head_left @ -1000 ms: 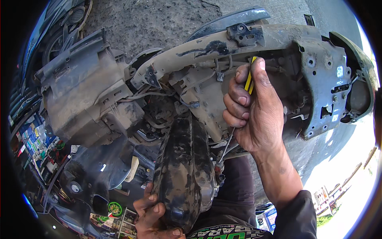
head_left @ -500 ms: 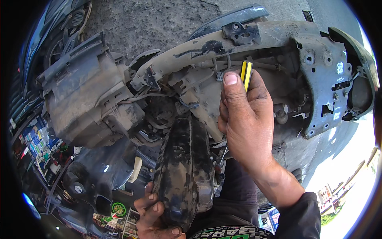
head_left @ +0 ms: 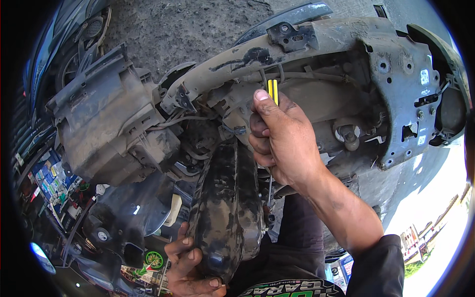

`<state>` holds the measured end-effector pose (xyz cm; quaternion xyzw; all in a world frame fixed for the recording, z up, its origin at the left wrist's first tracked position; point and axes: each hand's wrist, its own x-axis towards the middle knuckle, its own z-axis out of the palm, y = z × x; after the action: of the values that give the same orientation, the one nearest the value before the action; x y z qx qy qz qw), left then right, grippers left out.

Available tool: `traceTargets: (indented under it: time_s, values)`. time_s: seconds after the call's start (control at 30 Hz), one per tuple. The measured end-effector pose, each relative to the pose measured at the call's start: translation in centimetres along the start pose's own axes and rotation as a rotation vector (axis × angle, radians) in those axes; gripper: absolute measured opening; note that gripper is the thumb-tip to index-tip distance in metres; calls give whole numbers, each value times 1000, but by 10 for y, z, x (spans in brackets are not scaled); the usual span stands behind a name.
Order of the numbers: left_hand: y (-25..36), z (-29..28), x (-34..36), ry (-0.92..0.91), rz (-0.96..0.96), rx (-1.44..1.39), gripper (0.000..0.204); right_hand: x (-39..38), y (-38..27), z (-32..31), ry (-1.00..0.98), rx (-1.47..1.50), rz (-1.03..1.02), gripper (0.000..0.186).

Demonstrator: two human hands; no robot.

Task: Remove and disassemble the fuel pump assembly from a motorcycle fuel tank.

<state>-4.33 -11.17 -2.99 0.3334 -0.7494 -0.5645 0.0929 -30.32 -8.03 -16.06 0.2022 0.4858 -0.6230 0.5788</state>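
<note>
My right hand (head_left: 287, 136) is a closed fist round a screwdriver (head_left: 272, 91) whose yellow-and-black handle end sticks up past the thumb. Its thin metal shaft comes out below the fist, beside a long black housing (head_left: 217, 218) smeared with dried dirt; where the tip sits I cannot make out. Curled round the lower end of that housing is my left hand (head_left: 190, 267), fingers along its left side and thumb underneath. The upper end of the housing meets the dusty frame tube (head_left: 237, 62) area, near a hose clamp (head_left: 238, 130).
A dusty grey plastic box (head_left: 106, 121) lies at the left of the frame. To the right is a metal bracket plate (head_left: 403, 94) with holes. Rough ground (head_left: 188, 29) lies beyond the frame. A green wheel (head_left: 154, 259) and shop goods (head_left: 52, 180) show at lower left.
My right hand has shifted left with the screwdriver, and more of the shaft shows beside the housing. My left hand keeps its grip on the housing.
</note>
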Motion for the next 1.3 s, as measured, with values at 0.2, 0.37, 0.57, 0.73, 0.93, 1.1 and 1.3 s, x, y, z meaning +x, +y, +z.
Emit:
traceTargets:
  time_s: [0.2,0.37,0.57,0.73,0.93,1.1,1.3]
  values:
    - [-9,0,-4,29,15,-17,14,-1,18,3,115,-383,-462,26]
    - [-17,-3,-5,29,68,-4,17,19,14,-23,-255,313,205,30]
    - [-33,-15,-10,32,126,18,32,-6,-16,-10,-177,122,-153,43]
    - [-35,-24,-15,33,139,47,33,-46,-18,-21,-100,-1012,-185,55]
    - [-20,-6,3,66,94,42,45,-38,15,-40,-329,-1223,-68,51]
    - [38,-2,45,5,-103,429,68,-44,45,-33,-332,-1015,-109,57]
    - [25,6,54,-45,-133,476,54,-37,82,-34,-91,-740,-368,64]
